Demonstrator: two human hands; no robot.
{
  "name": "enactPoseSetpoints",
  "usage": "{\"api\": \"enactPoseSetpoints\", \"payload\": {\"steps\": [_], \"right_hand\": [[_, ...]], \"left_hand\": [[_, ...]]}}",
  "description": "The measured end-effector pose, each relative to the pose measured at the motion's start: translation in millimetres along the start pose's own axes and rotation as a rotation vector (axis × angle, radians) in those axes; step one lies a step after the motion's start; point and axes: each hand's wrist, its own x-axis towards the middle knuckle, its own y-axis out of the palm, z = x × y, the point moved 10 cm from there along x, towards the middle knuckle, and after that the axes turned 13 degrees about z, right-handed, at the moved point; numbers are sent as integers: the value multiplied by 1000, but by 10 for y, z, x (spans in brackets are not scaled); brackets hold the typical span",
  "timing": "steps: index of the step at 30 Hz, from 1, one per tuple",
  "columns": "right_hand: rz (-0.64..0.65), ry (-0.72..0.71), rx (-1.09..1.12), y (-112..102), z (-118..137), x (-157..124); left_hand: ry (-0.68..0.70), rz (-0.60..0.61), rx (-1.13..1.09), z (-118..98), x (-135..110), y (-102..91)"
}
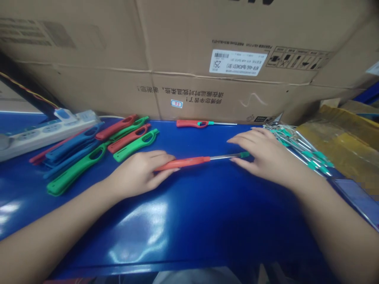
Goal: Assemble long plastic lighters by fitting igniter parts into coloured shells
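My left hand (142, 173) is closed around the red handle of a long lighter (189, 161) that lies across the blue table (189, 221). Its metal tube with a green tip points right. My right hand (260, 154) rests over that tube end, fingers pinched on the tip. A finished red lighter (204, 124) with a green trigger lies further back by the cardboard box.
A heap of red, green and blue handle shells (97, 148) lies at the left, with a white power strip (44, 132) behind it. Several metal tubes with green ends (302, 148) are piled at the right. Large cardboard boxes (189, 59) wall off the back.
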Motion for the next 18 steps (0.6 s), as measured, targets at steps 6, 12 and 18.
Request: {"api": "enactPoseSetpoints", "payload": {"steps": [6, 12, 18], "right_hand": [[51, 7, -13, 3, -154, -47], [25, -72, 16, -39, -77, -39], [36, -205, 35, 111, 408, 41]], "left_hand": [[-43, -45, 7, 72, -30, -43], [-40, -37, 6, 63, -16, -48], [65, -9, -9, -131, -9, 53]]}}
